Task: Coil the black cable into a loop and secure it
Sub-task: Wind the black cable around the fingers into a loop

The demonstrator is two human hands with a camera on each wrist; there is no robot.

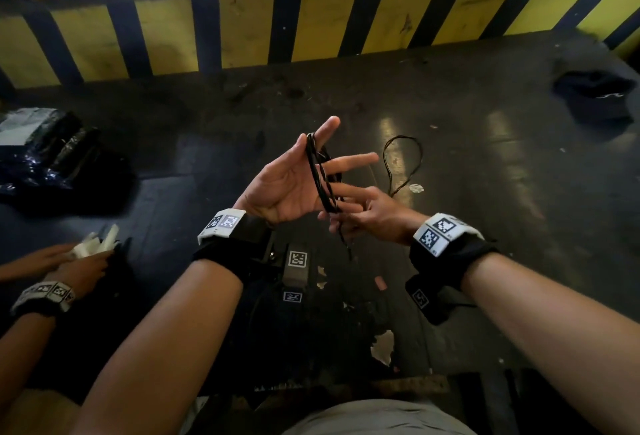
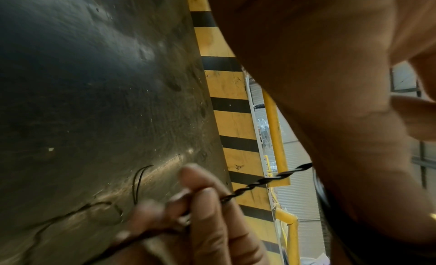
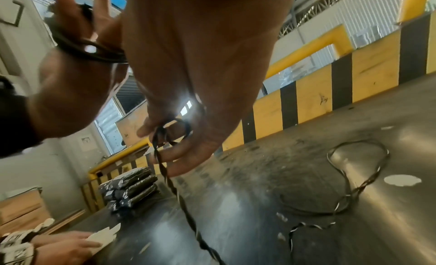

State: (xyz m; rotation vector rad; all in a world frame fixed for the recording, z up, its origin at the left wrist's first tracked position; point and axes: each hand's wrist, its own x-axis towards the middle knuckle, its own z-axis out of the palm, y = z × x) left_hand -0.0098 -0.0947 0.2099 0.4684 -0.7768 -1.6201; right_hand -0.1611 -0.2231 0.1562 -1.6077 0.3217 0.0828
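A twisted black cable (image 1: 320,181) is looped in a coil round the spread, straight fingers of my left hand (image 1: 287,185), held palm up above the dark table (image 1: 485,226). My right hand (image 1: 367,212) pinches the cable at the coil's lower end, and a short tail hangs below it. In the left wrist view the cable (image 2: 259,181) runs taut from the right hand's fingertips (image 2: 207,203) to my left palm (image 2: 330,101). In the right wrist view the cable (image 3: 165,172) drops from my curled right fingers (image 3: 188,149), and the coil (image 3: 89,53) wraps the left hand (image 3: 70,82).
A second thin cable loop (image 1: 403,164) lies on the table to the right. A yellow-and-black striped barrier (image 1: 311,18) runs along the far edge. Black wrapped packs (image 1: 52,157) sit at left, a dark cap (image 1: 592,98) far right. Another person's hands (image 1: 69,261) hold white pieces at near left.
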